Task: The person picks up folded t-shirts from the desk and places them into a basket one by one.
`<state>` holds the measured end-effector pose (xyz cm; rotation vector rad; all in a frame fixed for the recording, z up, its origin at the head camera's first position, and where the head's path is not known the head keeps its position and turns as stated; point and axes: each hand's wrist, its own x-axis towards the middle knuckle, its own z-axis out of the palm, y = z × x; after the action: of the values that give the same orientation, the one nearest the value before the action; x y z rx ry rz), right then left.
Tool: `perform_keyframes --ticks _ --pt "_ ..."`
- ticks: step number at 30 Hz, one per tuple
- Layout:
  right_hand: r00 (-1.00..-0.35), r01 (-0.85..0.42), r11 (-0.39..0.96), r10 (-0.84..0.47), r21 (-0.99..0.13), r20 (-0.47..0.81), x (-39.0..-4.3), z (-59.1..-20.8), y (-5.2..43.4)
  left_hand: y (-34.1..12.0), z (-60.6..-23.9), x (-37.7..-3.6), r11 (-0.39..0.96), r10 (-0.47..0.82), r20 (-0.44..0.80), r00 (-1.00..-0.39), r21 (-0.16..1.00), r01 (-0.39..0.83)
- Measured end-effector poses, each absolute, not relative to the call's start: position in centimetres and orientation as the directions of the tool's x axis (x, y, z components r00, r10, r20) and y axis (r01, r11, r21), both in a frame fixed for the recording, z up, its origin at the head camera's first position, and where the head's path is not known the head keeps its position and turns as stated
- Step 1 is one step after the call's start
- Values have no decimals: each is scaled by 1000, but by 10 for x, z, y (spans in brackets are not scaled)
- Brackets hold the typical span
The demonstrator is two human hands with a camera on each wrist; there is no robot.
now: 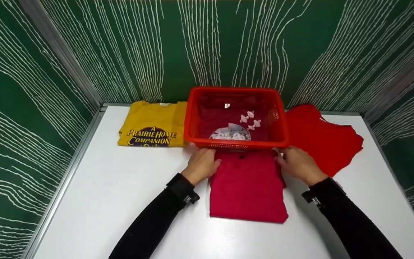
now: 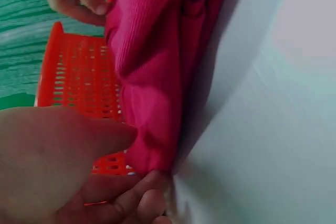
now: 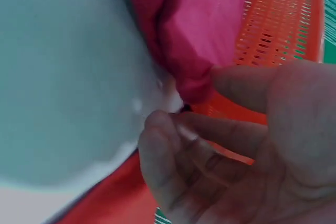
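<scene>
A folded crimson shirt [image 1: 248, 187] lies on the white table [image 1: 120, 187], its far edge against an orange-red basket [image 1: 282, 122]. My left hand [image 1: 214, 160] pinches the shirt's far left corner; in the left wrist view the thumb [image 2: 105, 135] lies on the cloth [image 2: 152, 77] with fingers curled beneath. My right hand [image 1: 280, 160] holds the far right corner. In the right wrist view its thumb [image 3: 236, 77] rests on the cloth [image 3: 199, 35] and the fingers [image 3: 163, 140] curl under the corner. Inside the basket lies a dark red printed garment [image 1: 235, 118].
A folded yellow shirt [image 1: 153, 124] with printed lettering lies left of the basket. A red shirt [image 1: 322, 138] lies loosely to its right. Green patterned walls [image 1: 31, 90] close in the table on three sides. The basket's perforated wall [image 2: 79, 77] stands right behind the shirt's corners.
</scene>
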<state>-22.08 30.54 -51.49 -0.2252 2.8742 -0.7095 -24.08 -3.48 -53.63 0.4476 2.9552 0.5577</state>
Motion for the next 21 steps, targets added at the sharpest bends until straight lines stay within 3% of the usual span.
perform_keyframes --ticks 7,12,21 --pt "-957 -105 891 -211 -442 -197 -225 -528 296 -29 -539 -244 887 284 -85 -955 402 228" --pt "-955 -145 908 -232 -392 -183 -227 -532 286 -28 -539 -247 873 327 -68 -943 403 274" --pt "-955 -154 894 -243 -422 -167 -232 -538 282 -32 -545 -253 803 384 -33 -923 504 317"
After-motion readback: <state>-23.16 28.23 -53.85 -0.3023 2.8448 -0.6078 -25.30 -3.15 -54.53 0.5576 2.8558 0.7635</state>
